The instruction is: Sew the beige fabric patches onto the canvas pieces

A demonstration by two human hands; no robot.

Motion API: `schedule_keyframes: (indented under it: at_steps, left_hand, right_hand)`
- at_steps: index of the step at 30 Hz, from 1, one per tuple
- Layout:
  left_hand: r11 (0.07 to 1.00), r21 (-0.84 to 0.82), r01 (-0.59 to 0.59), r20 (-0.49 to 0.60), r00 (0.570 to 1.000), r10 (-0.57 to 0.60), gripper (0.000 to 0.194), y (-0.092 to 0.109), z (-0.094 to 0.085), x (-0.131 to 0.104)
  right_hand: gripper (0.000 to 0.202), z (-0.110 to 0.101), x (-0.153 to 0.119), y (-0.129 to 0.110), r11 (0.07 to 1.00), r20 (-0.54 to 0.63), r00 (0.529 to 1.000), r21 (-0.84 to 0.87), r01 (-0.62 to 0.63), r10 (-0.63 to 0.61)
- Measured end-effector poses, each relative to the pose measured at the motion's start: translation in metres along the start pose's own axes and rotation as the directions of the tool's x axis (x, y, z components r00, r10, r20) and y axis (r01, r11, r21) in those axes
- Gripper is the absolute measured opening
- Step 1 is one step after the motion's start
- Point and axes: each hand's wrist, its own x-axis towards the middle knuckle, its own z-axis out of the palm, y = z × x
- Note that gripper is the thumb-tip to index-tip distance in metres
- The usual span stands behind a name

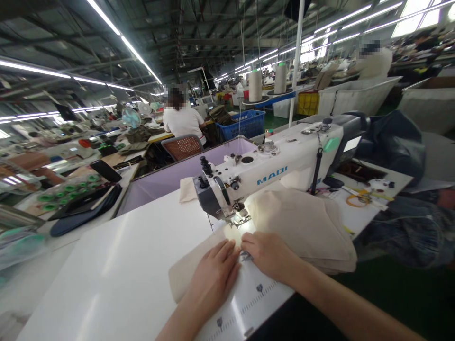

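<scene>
A cream fabric piece [185, 273] lies on the white table of a sewing machine [300, 158], its far end at the lit presser foot [241, 219]. My left hand [217, 269] rests flat on this piece, fingers stretched toward the foot. Just right of it, my right hand [266, 255] has its fingers curled together at the fabric's edge, close in front of the foot. The fingertips of both hands almost meet. A stack of cream fabric [302, 222] sits under the machine arm, beyond my right hand.
Scissors with orange handles [357, 199] lie at the right of the table. A small cream piece [187, 190] is left of the machine head. Thread cones [255, 86] stand behind it. A seated person [183, 121] is ahead, near a blue crate [241, 124].
</scene>
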Motion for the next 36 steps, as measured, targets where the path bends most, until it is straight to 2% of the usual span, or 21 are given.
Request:
schedule_keyframes:
  at_steps: [7, 13, 18, 28, 36]
  left_hand:
    - [1.0, -0.011, 0.024, 0.016, 1.0, -0.024, 0.031, -0.019, -0.001, 0.013]
    - [0.998, -0.036, 0.054, 0.047, 0.998, -0.052, 0.031, -0.036, -0.001, 0.023]
    - [0.996, -0.063, 0.066, 0.032, 0.997, -0.064, 0.032, -0.048, 0.0, 0.031]
    - [0.998, -0.02, 0.063, -0.032, 0.997, -0.063, 0.035, -0.051, 0.01, 0.029]
    - [0.996, -0.01, 0.09, -0.011, 0.996, -0.09, 0.033, -0.052, 0.011, 0.028]
  right_hand:
    - [0.014, -0.007, 0.016, 0.003, 1.0, 0.011, 1.0, -0.018, 0.02, -0.02]
    - [0.019, -0.002, 0.03, 0.006, 0.999, -0.028, 0.999, -0.028, -0.036, 0.035]
    - [0.02, -0.002, 0.031, 0.006, 0.998, -0.017, 0.998, -0.038, -0.053, 0.052]
    - [0.018, -0.001, 0.022, 0.003, 0.998, -0.031, 0.999, -0.051, -0.035, 0.034]
    - [0.016, 0.004, 0.023, 0.006, 0.999, -0.036, 0.999, -0.042, -0.024, 0.023]
